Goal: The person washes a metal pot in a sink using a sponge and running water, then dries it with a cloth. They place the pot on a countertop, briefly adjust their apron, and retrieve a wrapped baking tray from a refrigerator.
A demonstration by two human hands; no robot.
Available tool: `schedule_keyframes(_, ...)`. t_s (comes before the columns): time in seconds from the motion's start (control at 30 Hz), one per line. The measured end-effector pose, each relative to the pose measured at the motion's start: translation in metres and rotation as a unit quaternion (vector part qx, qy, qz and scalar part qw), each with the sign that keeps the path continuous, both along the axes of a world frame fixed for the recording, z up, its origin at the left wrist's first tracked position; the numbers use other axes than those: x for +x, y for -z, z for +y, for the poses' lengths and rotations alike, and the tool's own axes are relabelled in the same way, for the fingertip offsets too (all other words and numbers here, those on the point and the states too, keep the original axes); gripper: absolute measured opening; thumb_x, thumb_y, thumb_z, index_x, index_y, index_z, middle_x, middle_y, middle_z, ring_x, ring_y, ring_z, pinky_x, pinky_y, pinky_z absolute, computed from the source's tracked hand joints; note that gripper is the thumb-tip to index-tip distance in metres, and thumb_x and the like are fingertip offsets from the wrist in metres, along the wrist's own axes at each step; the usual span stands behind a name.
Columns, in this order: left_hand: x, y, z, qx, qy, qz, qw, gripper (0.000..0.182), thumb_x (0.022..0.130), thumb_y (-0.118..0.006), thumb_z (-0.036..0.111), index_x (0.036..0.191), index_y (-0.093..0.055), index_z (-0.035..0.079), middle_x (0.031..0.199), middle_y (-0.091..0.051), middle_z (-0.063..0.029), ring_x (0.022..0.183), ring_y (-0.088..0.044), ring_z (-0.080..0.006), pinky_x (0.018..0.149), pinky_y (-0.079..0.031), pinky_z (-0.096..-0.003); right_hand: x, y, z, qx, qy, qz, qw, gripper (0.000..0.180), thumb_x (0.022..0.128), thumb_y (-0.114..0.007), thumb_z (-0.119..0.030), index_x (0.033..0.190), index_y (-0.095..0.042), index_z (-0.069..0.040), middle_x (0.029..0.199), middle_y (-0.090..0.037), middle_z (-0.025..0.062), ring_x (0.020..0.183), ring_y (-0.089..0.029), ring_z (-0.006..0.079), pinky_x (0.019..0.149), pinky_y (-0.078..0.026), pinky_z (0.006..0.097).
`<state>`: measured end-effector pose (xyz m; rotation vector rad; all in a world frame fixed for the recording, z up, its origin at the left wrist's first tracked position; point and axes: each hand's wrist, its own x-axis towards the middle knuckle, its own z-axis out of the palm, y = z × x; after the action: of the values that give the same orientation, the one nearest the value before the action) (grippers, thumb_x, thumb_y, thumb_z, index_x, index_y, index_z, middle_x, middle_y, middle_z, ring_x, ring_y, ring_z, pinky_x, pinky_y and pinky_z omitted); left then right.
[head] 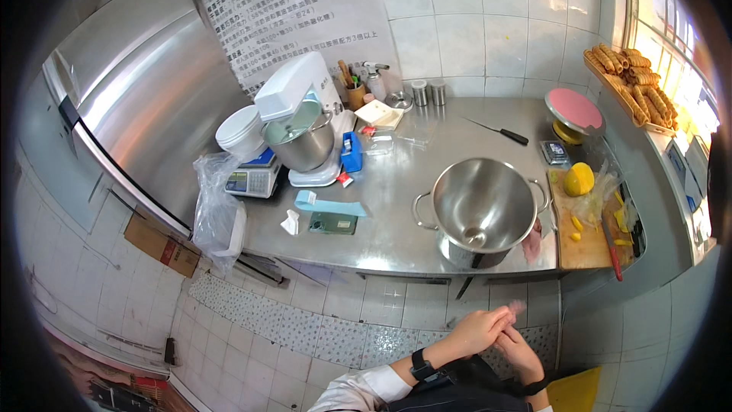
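My left hand (477, 330), with a black band on its wrist, presses against my right hand (517, 349) in front of my body, below the table's front edge. The fingertips are blurred. What may lie between the palms is hidden. Just beyond them on the steel table stands a deep, two-handled stainless-steel mixing bowl (486, 200), seemingly bare inside. To its right, a cutting board (563, 223) carries a partly cut mango (579, 179), yellow pieces and a red-handled knife (612, 249) that overhangs the front edge. A pinkish cloth (532, 243) lies beside the bowl.
A stand mixer (300, 120) stands at left beside a scale (254, 177) bearing white tubs. A phone (333, 223) lies nearer the front. Behind the bowl is a black-handled knife (509, 135). At right are a pink turntable (575, 111) and a tray of rolled pastries (635, 86).
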<state>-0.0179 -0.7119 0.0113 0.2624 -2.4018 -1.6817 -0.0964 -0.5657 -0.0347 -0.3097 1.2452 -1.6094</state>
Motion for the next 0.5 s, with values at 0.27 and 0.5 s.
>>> schedule_keyframes(0.27, -0.046, -0.017, -0.04, -0.149, 0.06, -0.073, 0.984, 0.031, 0.092, -0.05, 0.024, 0.12, -0.056, 0.014, 0.088, -0.066, -0.0122, 0.076, -0.064, -0.0287, 0.069, -0.05, -0.0355, -0.06, 0.039, -0.039, -0.048, 0.223, 0.101, 0.968, 0.03, 0.086, -0.055, -0.004, 0.114, -0.047, 0.0, 0.102, -0.055, 0.0085, 0.101, -0.053, 0.0198, 0.087, -0.044, 0.0357)
schedule_keyframes(0.5, 0.011, -0.045, -0.161, -0.056, -0.429, 0.035, 0.901, 0.017, 0.093, -0.047, 0.014, 0.1, -0.057, 0.003, 0.086, -0.06, -0.0038, 0.083, -0.057, -0.0143, 0.077, -0.045, -0.0282, -0.109, 0.041, -0.08, -0.059, 0.108, 0.535, 0.836, 0.047, 0.074, -0.062, -0.017, 0.115, -0.049, 0.001, 0.108, -0.054, 0.0142, 0.104, -0.05, 0.0297, 0.094, -0.038, 0.0373)
